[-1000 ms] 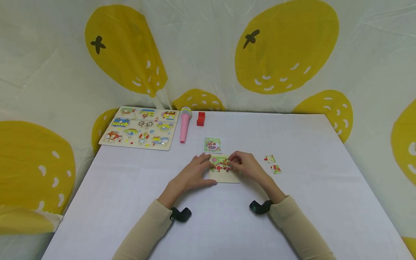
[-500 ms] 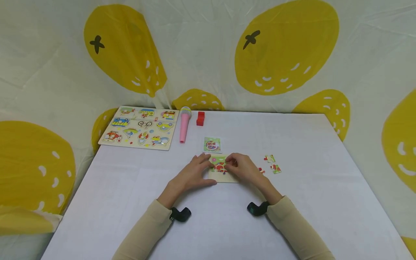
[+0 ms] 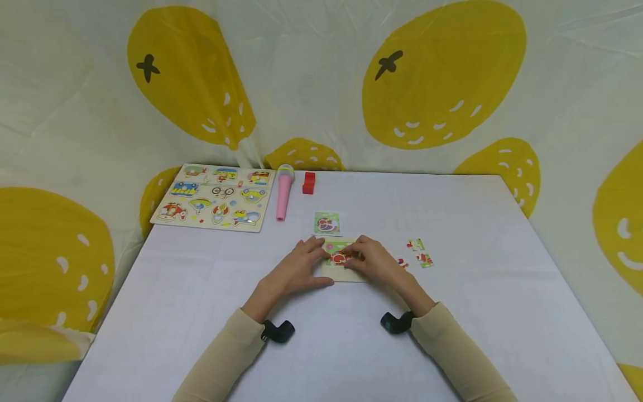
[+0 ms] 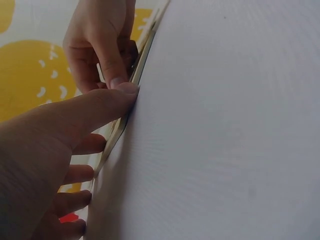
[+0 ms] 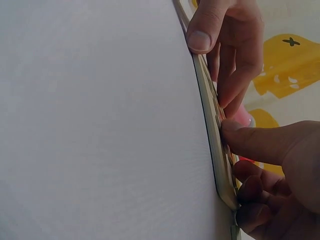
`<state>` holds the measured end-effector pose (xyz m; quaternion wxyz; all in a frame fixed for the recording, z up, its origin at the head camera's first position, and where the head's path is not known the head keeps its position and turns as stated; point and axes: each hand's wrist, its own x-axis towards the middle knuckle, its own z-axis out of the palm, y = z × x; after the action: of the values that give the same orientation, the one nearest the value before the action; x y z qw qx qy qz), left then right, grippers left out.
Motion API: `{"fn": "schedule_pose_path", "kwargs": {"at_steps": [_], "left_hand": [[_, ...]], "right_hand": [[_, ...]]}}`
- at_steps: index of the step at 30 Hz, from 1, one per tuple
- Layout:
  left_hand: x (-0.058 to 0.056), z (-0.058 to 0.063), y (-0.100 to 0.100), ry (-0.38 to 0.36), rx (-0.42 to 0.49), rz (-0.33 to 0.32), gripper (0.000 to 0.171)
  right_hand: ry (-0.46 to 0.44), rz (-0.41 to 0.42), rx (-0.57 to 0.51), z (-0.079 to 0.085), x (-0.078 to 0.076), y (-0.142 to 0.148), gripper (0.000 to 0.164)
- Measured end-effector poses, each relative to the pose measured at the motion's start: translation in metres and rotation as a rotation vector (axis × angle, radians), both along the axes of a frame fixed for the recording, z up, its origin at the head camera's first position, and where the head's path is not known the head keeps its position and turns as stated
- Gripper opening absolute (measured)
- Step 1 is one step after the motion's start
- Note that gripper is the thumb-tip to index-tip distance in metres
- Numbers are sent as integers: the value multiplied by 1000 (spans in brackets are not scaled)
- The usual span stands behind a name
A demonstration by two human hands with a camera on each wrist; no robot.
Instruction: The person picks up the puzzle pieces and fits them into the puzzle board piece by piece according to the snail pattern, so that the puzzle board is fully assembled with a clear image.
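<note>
A small puzzle board (image 3: 341, 275) lies on the white tablecloth, its upper part filled with green and red pieces. My left hand (image 3: 300, 267) rests along its left side, fingers spread, with fingertips on the board and the thumb at the near edge. My right hand (image 3: 377, 261) bends over the right part of the board. In the right wrist view, the right thumb and fingers (image 5: 250, 140) come together low over the board at a puzzle piece (image 5: 227, 145), which they mostly hide. Loose puzzle pieces (image 3: 425, 260) lie to the right, one partly behind the right wrist.
Just beyond the board lies a small picture card (image 3: 327, 223). Farther back are a pink toy microphone (image 3: 283, 195), a red block (image 3: 308, 183) and a large wooden vehicle puzzle (image 3: 216, 196) at the left. A lemon-print cloth (image 3: 311, 84) hangs behind the table.
My right hand has shifted slightly left over the board, and its fingertips have moved at the piece. A loose piece now shows beside the right wrist. The left hand stays put.
</note>
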<state>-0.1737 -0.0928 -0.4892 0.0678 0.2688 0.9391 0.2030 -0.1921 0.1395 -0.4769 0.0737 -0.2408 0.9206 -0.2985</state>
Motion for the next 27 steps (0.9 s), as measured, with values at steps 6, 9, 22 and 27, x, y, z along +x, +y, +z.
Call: {"fn": "schedule_pose_path", "kwargs": {"at_steps": [6, 9, 22, 27], "left_hand": [[0, 1, 1, 4, 1, -10, 62], [0, 1, 3, 27, -11, -32, 60], [5, -1, 10, 98, -76, -87, 48], [5, -3, 11, 96, -82, -84, 47]], "right_hand": [[-21, -15, -9, 2, 1, -1, 28], [-36, -23, -12, 1, 1, -1, 28], [-19, -21, -1, -1, 0, -2, 28], [-16, -13, 5, 0, 1, -1, 27]]}}
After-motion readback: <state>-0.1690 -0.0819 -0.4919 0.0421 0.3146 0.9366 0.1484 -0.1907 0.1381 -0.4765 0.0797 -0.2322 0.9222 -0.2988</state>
